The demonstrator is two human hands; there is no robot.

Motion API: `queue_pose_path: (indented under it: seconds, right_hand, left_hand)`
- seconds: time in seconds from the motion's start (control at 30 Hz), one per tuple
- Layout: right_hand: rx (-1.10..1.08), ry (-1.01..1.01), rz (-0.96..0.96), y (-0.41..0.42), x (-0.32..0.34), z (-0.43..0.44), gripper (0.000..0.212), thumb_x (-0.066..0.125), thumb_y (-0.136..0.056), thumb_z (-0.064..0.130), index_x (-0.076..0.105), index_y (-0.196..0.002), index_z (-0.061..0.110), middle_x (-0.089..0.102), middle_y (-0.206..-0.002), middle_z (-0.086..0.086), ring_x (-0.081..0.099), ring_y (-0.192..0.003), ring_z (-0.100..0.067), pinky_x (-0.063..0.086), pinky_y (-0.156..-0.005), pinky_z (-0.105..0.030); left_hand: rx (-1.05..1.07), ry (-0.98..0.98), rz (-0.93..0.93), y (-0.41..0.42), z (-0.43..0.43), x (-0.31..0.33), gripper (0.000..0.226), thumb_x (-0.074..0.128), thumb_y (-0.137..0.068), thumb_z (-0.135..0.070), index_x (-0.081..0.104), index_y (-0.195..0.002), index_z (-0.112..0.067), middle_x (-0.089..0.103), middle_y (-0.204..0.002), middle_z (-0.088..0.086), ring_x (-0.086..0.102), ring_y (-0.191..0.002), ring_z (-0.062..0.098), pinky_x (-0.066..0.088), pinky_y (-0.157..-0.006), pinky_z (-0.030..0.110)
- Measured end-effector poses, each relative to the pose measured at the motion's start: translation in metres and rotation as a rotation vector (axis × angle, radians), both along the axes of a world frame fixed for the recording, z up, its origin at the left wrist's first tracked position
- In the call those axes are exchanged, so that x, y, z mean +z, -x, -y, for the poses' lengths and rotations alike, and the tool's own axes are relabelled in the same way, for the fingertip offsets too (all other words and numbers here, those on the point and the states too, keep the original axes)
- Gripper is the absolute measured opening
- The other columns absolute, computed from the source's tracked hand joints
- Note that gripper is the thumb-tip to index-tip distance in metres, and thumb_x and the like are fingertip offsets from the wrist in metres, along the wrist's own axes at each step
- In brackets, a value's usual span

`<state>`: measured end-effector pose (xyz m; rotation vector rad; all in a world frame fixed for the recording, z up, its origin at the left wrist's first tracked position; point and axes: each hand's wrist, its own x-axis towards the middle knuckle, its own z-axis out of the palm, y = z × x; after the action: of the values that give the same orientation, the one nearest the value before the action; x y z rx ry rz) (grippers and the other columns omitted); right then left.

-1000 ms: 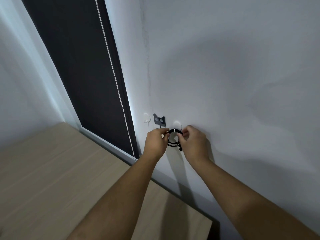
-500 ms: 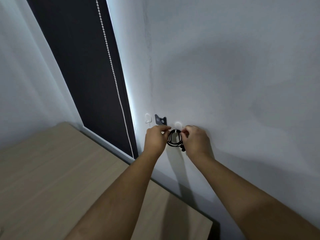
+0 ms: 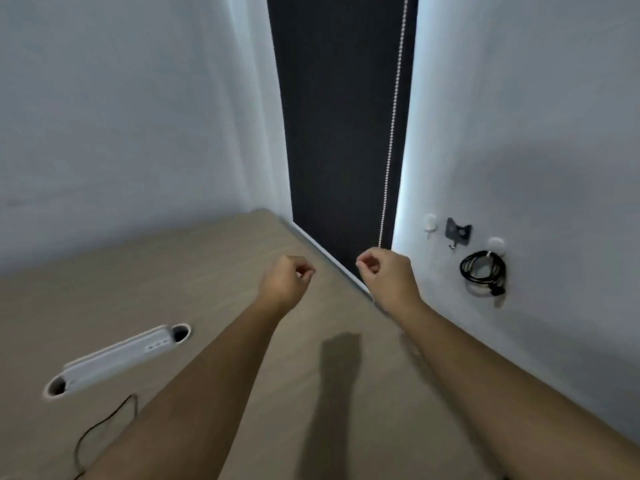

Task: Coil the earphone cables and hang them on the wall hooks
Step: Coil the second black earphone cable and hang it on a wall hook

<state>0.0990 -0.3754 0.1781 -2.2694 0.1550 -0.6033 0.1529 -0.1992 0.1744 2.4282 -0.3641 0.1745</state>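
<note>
Fingers of the left hand [image 3: 282, 282] and right hand [image 3: 388, 275] are curling loosely, holding nothing; one coiled black earphone cable [image 3: 482, 271] is hanging under the round white wall hook [image 3: 495, 243], while another loose black cable [image 3: 104, 427] is lying uncoiled on the wooden desk [image 3: 214, 258].

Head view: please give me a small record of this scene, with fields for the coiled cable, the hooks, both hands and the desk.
coiled cable: black coiled earphone cable, hanging on the right white hook
other hooks: left white hook and dark hook, both bare
left hand: loosely curled, holds nothing
right hand: loosely curled, holds nothing
desk: second black cable lying loose; white power strip
</note>
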Motion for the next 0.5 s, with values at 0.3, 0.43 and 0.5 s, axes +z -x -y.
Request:
queue_pose_path:
  seconds: [0.3,0.43,0.5]
  right_hand:
    - [0.654,0.121,-0.452,0.039,-0.102,-0.246,0.013,0.066,-0.082,0.018,0.072,-0.091,0.012,0.074,-0.09,-0.006,0.062,-0.074,-0.012,0.046,-0.069,-0.019]
    - [0.828,0.262,-0.616,0.07,-0.15,-0.303,0.022,0.066,-0.083,0.019,0.071,-0.103,0.012,0.072,-0.103,-0.005,0.066,-0.091,-0.017,0.047,-0.078,-0.021]
    - [0.885,0.346,-0.649,0.078,-0.163,-0.322,0.027,0.068,-0.081,0.02,0.07,-0.106,0.014,0.071,-0.106,-0.004,0.064,-0.09,-0.015,0.046,-0.077,-0.02]
  left_hand:
    - [0.432,-0.192,-0.284,0.118,-0.285,-0.091,0.016,0.06,-0.083,-0.023,0.073,-0.091,-0.021,0.073,-0.102,0.0,0.065,-0.099,0.022,0.051,-0.086,0.031]
    - [0.437,-0.259,-0.423,0.172,-0.332,-0.131,0.019,0.061,-0.082,-0.027,0.071,-0.098,-0.022,0.071,-0.108,0.001,0.063,-0.103,0.021,0.049,-0.088,0.029]
    - [0.41,-0.261,-0.499,0.192,-0.343,-0.149,0.022,0.064,-0.08,-0.034,0.069,-0.099,-0.023,0.07,-0.108,-0.001,0.063,-0.1,0.018,0.048,-0.085,0.027]
